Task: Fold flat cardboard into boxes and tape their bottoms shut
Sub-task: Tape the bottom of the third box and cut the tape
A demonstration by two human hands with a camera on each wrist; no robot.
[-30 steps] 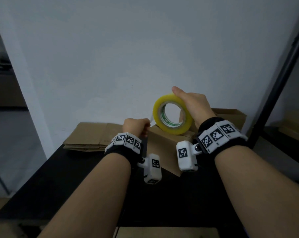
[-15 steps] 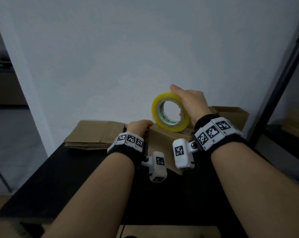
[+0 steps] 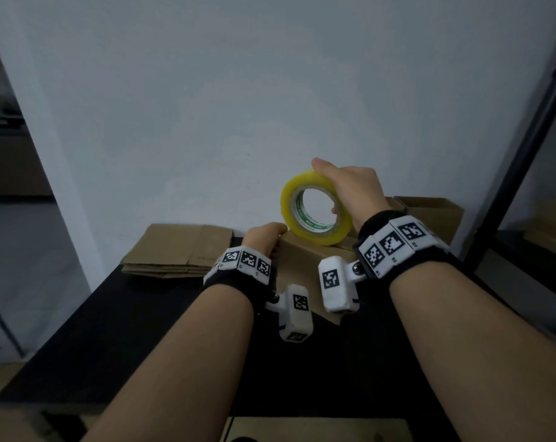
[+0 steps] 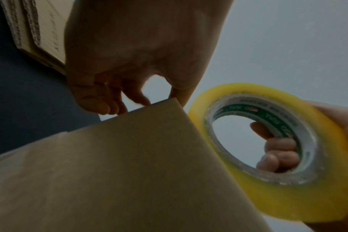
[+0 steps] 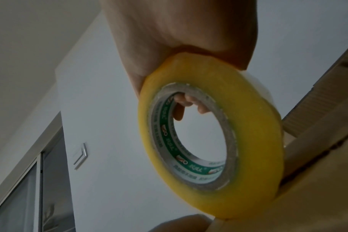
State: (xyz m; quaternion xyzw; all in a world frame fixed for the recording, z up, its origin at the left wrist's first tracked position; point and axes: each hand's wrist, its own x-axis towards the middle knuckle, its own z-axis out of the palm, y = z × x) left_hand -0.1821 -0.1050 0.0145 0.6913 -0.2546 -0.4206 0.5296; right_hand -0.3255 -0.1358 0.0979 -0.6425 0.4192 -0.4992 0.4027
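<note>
A brown cardboard box (image 3: pixel 302 266) stands on the black table (image 3: pixel 142 330). My right hand (image 3: pixel 350 193) grips a yellow tape roll (image 3: pixel 316 239) upright on the box's top, with fingers through its core (image 4: pixel 276 150) and the thumb over its rim. My left hand (image 3: pixel 264 237) curls over the box's top left corner, right beside the roll. In the left wrist view its fingertips (image 4: pixel 117 108) hook the box (image 4: pixel 119 172) edge, next to the tape roll (image 4: pixel 268 196). The right wrist view shows the tape roll (image 5: pixel 254 141) against the box (image 5: pixel 318 172). Any loose tape end is hidden.
A stack of flat cardboard (image 3: pixel 178 250) lies at the table's back left against the white wall. Another brown box (image 3: pixel 429 215) stands behind my right wrist. A black shelf post (image 3: pixel 519 161) rises on the right.
My left hand has slid a little right along the box's edge, closing the small gap to the roll. The right hand keeps the roll in about the same place.
</note>
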